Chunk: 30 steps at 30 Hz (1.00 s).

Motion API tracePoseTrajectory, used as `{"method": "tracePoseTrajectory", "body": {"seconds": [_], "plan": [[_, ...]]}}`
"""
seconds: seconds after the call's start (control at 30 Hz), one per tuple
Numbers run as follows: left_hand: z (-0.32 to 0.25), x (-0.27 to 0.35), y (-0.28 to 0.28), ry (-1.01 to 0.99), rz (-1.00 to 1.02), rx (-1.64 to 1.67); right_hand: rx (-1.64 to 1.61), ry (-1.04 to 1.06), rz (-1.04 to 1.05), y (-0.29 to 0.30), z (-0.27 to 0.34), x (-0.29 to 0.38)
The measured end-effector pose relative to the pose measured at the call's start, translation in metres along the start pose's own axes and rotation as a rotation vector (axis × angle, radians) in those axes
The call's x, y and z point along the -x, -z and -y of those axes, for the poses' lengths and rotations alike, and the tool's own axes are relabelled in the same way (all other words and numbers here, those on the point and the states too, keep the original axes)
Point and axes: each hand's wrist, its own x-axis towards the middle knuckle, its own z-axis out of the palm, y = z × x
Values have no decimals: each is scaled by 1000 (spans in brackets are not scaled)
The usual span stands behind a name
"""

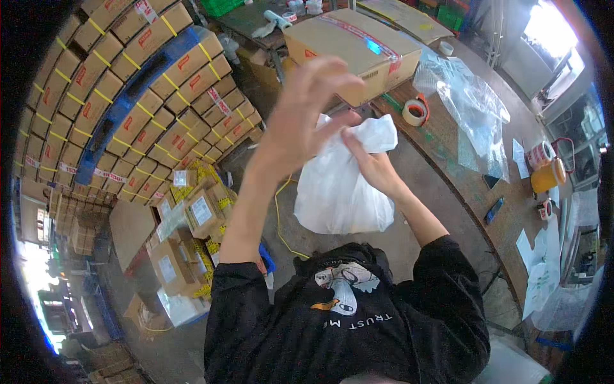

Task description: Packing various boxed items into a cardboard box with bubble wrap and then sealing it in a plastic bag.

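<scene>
A white plastic bag [343,201] hangs in front of my body, its lower part filled out and its top gathered. My right hand [376,168] grips the bag near its top, with the thumb pressed on the plastic. My left hand [304,110] is raised at the bag's upper left, blurred, with thumb and fingers spread apart. Its thumb overlaps the bag's top edge in this view; whether it touches cannot be told. The bag's contents are hidden.
Beyond my hands a large taped carton [352,48] rests at the workbench [446,139]. A tape dispenser [415,111], bubble wrap [467,96] and a blue cutter [494,210] lie there. Strapped cartons [144,115] are stacked left, near labelled parcels [201,211]. A yellow cord [279,216] crosses the floor.
</scene>
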Motion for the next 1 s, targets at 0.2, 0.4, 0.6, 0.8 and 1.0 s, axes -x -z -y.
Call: {"method": "tracePoseTrajectory", "body": {"seconds": [0.2,0.4,0.6,0.8,1.0], "plan": [[3,48,-12,484,60,85,-17,102,-226,-9,25,-2],[-39,75,-42,746,-196,-191,341,19,-16,13,18,-25],[-42,97,-68,858,-365,467,308,184,140,1,38,-26],[-19,69,-47,639,-248,-11,527,276,270,17,68,-22],[-2,65,-60,488,-36,-7,608,256,243,25,98,-9]]}}
